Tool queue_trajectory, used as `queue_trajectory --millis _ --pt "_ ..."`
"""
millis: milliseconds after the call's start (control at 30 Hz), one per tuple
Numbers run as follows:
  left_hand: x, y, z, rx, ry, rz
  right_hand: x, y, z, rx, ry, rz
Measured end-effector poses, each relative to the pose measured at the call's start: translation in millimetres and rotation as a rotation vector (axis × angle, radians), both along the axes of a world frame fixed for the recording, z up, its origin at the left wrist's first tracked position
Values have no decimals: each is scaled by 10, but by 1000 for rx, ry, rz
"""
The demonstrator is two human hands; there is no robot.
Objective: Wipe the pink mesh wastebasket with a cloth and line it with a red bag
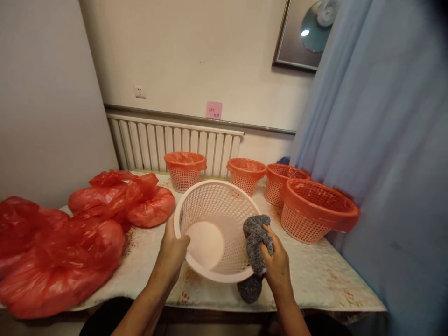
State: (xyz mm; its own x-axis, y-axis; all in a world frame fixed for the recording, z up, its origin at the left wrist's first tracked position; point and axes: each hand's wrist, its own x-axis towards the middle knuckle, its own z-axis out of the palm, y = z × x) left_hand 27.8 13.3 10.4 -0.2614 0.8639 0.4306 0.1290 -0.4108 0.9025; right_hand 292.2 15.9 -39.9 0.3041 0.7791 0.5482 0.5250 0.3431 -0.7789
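Head view is showing the left hand (171,252) clamping the near-left rim of the white basket (210,200), thumb hooked inside and fingers outside. It is tilting the basket on the bench (315,275) so its mouth is facing the person. The right hand (278,266) is working at the right rim, its grip pressed together on a grey cloth (255,240); one end is lying inside against the mesh and the other is dangling below the rim. This is looking like wiping work, and doing it well is probably coming down to the left hand bracing firmly against the cloth's push. The right should be sweeping along the lattice rather than snagging in the holes, and turning the basket in small steps. Four orange baskets (315,210) are standing just behind, and red bags (59,261) are heaped well to the left.
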Motion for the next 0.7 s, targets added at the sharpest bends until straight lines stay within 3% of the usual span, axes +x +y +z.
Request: queue_trajectory --millis 133,333,567,700 --pt "61 -95 28 -85 -13 -25 239 203 119 -43 -47 -41" --pt "121 -221 40 -108 42 -61 318 572 522 -35 -250 -24" --pt "146 -306 16 -99 101 -121 -51 807 965 204 -307 268" --pt "162 -352 9 -127 88 -140 -455 734 1178 319 -333 397"
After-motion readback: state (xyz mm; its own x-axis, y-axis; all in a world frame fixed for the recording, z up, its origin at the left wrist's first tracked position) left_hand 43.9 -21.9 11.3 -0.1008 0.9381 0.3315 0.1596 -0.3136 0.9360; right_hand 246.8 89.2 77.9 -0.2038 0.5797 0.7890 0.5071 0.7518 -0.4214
